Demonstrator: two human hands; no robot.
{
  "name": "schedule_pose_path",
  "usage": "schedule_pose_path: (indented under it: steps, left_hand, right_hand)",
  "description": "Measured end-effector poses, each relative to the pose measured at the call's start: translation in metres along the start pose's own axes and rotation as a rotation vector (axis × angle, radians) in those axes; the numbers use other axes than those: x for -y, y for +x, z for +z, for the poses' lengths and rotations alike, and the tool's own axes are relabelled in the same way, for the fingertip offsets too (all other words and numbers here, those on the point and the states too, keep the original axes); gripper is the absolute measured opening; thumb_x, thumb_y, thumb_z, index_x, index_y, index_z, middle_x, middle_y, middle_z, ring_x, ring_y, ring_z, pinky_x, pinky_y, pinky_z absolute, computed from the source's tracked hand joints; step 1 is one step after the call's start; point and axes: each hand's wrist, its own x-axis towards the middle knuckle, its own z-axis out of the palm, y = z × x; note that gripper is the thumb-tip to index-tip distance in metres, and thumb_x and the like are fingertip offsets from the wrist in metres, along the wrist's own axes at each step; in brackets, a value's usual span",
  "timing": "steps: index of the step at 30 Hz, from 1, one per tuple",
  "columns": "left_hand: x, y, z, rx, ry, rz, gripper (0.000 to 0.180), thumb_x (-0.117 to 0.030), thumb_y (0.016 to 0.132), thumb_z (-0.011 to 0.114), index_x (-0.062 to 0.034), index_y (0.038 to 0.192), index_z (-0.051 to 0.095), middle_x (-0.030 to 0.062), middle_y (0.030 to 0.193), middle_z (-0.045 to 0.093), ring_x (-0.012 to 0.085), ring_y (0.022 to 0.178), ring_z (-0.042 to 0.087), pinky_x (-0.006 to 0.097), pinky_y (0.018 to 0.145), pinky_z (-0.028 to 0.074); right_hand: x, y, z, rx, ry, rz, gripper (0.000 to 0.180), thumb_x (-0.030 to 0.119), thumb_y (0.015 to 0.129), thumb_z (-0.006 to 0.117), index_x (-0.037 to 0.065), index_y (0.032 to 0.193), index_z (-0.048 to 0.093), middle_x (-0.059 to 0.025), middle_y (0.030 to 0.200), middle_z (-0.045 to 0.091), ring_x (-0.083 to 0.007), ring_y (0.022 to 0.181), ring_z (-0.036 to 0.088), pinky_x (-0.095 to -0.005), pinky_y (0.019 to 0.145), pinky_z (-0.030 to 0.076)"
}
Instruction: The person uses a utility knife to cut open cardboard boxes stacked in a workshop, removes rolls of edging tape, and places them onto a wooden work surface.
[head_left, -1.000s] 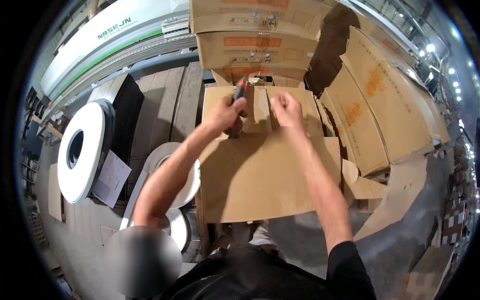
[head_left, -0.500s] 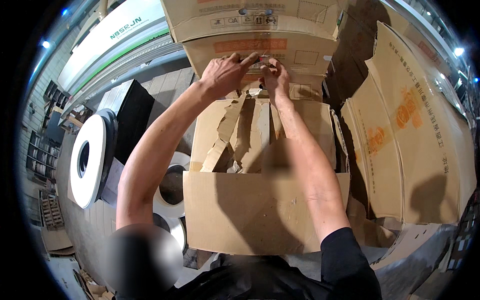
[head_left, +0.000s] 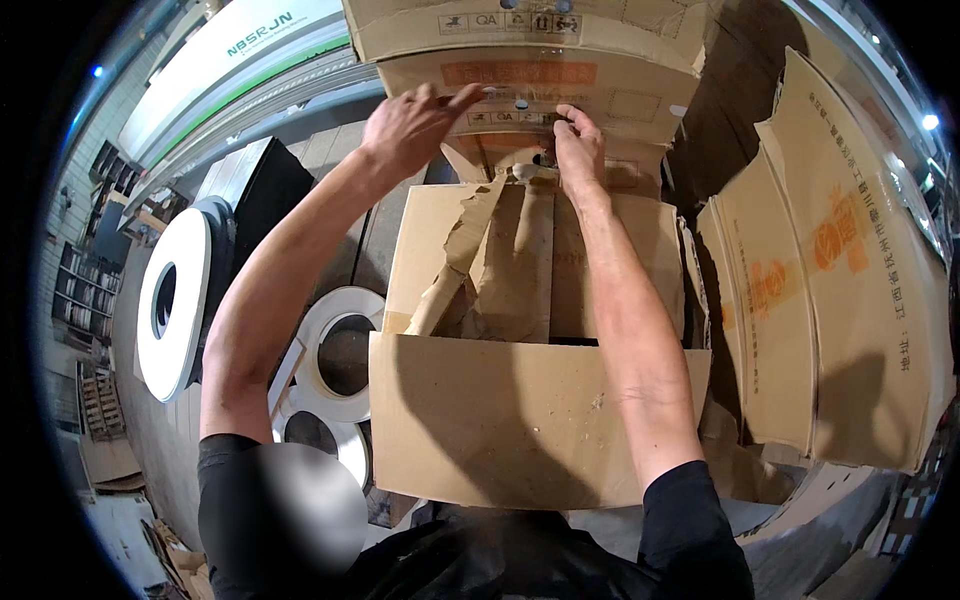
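My left hand [head_left: 412, 122] is raised at the far side, in front of a stacked cardboard box [head_left: 640, 80]. Its fingers are curled, with thumb and forefinger together pointing right; anything in the pinch is too small to make out. To the right, my right hand [head_left: 580, 150] is closed near the same box, and what it may hold is hidden. Below both hands stands an opened cardboard box [head_left: 520, 420], its near flap hanging toward me. A torn strip of cardboard [head_left: 465, 235] slants across its top.
Large flattened cardboard [head_left: 800, 280] leans on the right. White rings [head_left: 345, 305] lie on the left, and a bigger white disc [head_left: 160, 350] stands beside a black block [head_left: 270, 190]. A white and green machine [head_left: 250, 60] is at the back left.
My hands have moved apart: the left has gone left, the right slightly right and lower. The whole view has shifted a little.
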Motion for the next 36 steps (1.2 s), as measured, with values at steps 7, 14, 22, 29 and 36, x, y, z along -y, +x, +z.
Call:
schedule_pose_path:
  steps: [7,14,22,29,36]
  left_hand:
    - [-0.014,-0.032,-0.004,0.055,-0.422,-0.162,0.064,-0.012,0.097,0.047,-0.0268,0.155,0.027,0.0230,0.103,0.066,0.0318,0.071,0.069,0.043,0.061,0.056]
    - [-0.023,-0.012,0.019,-0.068,-0.420,-0.160,0.074,-0.008,0.092,0.050,-0.0293,0.157,0.023,0.0228,0.100,0.066,0.0380,0.081,0.069,0.046,0.066,0.056]
    - [-0.001,-0.014,0.066,-0.087,-0.702,-0.165,0.065,-0.015,0.095,0.051,-0.0293,0.154,0.027,0.0191,0.099,0.068,0.0412,0.085,0.067,0.048,0.070,0.054]
    - [0.008,-0.061,0.094,0.008,-0.644,-0.187,0.053,-0.019,0.097,0.048,-0.0310,0.147,0.040,0.0231,0.087,0.068,0.0422,0.073,0.067,0.052,0.060,0.051]
    - [0.001,-0.089,0.044,0.078,-1.230,-0.428,0.043,-0.024,0.101,0.052,-0.0184,0.144,0.050,0.0119,0.095,0.071,0.0192,0.075,0.069,0.034,0.065,0.058]
  right_hand:
    - [0.008,-0.005,0.005,-0.012,-0.053,-0.028,0.037,0.007,0.086,0.055,-0.001,0.121,0.063,-0.0015,0.085,0.062,-0.0074,0.073,0.055,-0.0249,0.062,0.046]
    - [0.014,-0.010,-0.001,0.030,-0.052,0.062,0.044,0.007,0.087,0.052,0.000,0.130,0.059,-0.0142,0.104,0.067,-0.0196,0.084,0.065,-0.0332,0.078,0.050]
    - [0.030,-0.012,-0.017,0.214,-0.222,-0.009,0.041,0.011,0.088,0.051,0.002,0.127,0.061,-0.0145,0.094,0.070,-0.0254,0.084,0.068,-0.0354,0.078,0.052]
    - [0.052,-0.012,-0.001,0.224,-0.653,-0.487,0.039,0.015,0.090,0.054,0.015,0.127,0.064,-0.0139,0.109,0.067,-0.0311,0.099,0.065,-0.0402,0.087,0.053]
    - [0.079,0.003,0.017,0.347,-1.098,-1.027,0.048,0.008,0.084,0.061,0.016,0.131,0.056,-0.0068,0.112,0.053,-0.0301,0.101,0.055,-0.0446,0.088,0.050]
